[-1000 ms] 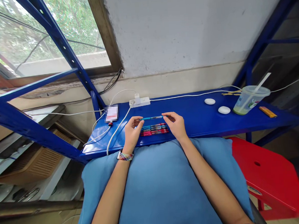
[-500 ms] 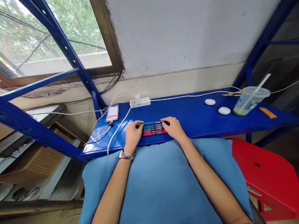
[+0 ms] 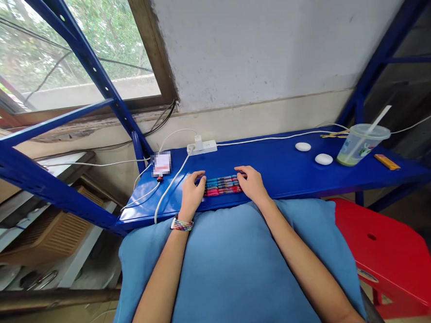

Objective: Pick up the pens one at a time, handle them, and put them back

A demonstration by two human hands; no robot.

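Several pens [image 3: 223, 185] with blue, dark and red parts lie side by side on the blue shelf top [image 3: 267, 165], their lengths running left to right. At their left ends rests my left hand [image 3: 192, 191], thumb and index finger a little apart, with a multicoloured band on the wrist. My right hand [image 3: 252, 182] is at the right ends, its thumb and index finger also parted. Neither hand visibly grips a pen. Both palms face inward, and the lower fingers are partly hidden.
Behind the pens sits a white power strip [image 3: 204, 147] with a cable [image 3: 171, 182] crossing on the left. Two white oval objects [image 3: 324, 159], a plastic cup [image 3: 360, 145] with a straw and an orange packet [image 3: 387, 161] stand right. A blue cushion [image 3: 232, 267] lies under my arms.
My hands have drawn slightly apart, with fingertips moving outward from the top pens' ends. The pens stay in nearly the same row, their right ends shifted very slightly.
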